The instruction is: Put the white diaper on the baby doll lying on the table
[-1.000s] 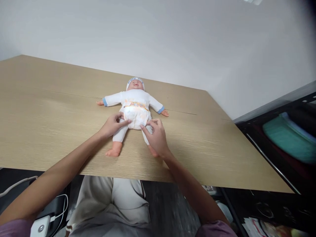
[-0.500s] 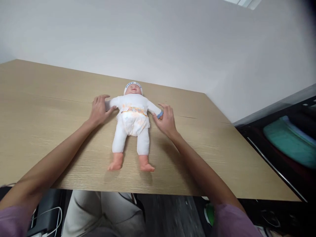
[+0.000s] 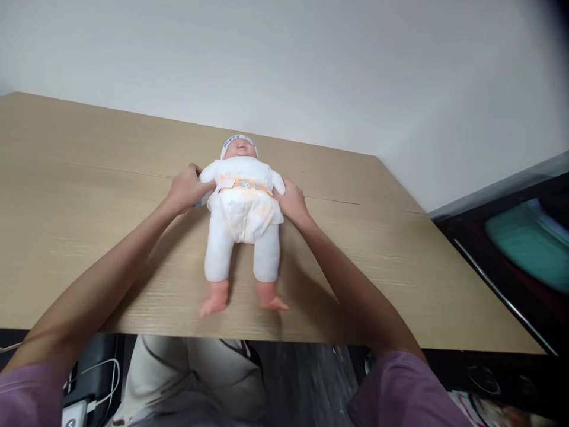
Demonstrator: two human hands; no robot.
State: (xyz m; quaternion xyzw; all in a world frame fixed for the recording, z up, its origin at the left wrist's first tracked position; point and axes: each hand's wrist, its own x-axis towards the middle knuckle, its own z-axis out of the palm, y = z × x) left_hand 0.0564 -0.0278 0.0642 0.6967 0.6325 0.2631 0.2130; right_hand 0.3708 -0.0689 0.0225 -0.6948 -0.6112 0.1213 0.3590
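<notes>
A baby doll (image 3: 242, 169) in a white suit and a printed cap lies face up on the table, its bare feet toward me. Round its waist is a white diaper (image 3: 244, 213) with an orange patterned band. My left hand (image 3: 189, 188) is closed at the doll's side by the arm on my left, thumb against the body. On the other side my right hand (image 3: 291, 200) is closed at the arm and flank, its fingers mostly hidden behind the doll. The legs look slightly blurred; whether the back touches the table I cannot tell.
The wooden table (image 3: 111, 237) reaches back to a pale wall (image 3: 267, 71). At the right stands a dark open case or shelf with a teal item (image 3: 528, 243). Below the front edge are a black bag-like object (image 3: 100, 367), a white cable (image 3: 116, 379) and my legs.
Both hands have closed in from the doll's outstretched arms to its sides. The doll appears slightly larger and nearer, with its arms drawn in beside the body.
</notes>
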